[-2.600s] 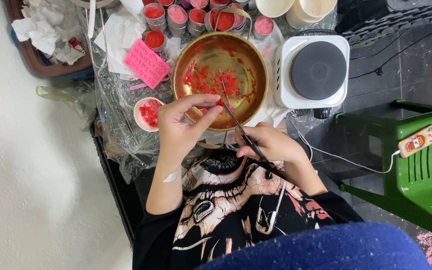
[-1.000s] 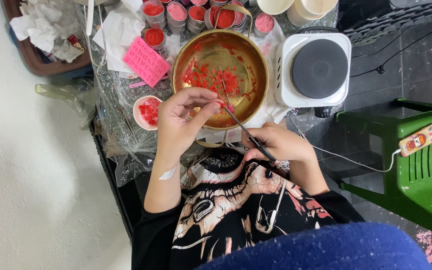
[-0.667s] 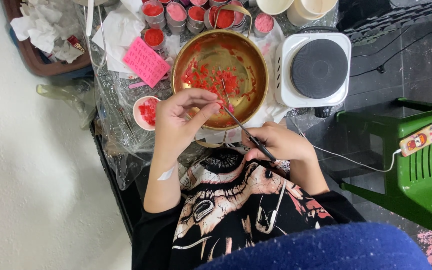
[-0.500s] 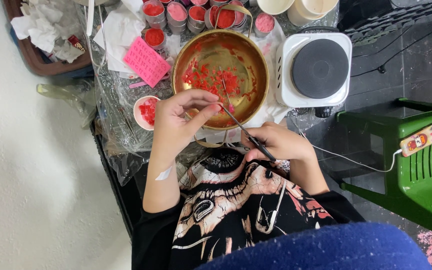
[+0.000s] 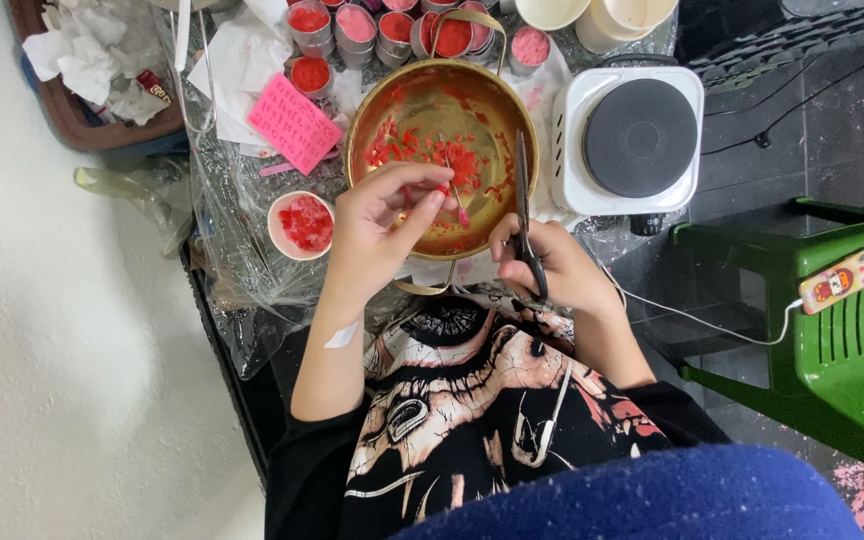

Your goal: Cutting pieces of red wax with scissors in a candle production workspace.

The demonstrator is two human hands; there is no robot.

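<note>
My left hand pinches a small red piece over the near edge of a brass bowl that holds many red chips. A thin metal stick with a pink tip leans inside the bowl beside my fingers. My right hand grips black scissors, blades together and pointing away from me over the bowl's right rim.
A small white cup of red chips sits left of the bowl. A pink silicone mould, several tins of red and pink wax, a white hot plate, crumpled tissues and a green plastic chair surround the spot.
My right hand swung the scissors from pointing at my left fingertips to pointing straight away over the bowl's right side. My left hand rose slightly toward the bowl.
</note>
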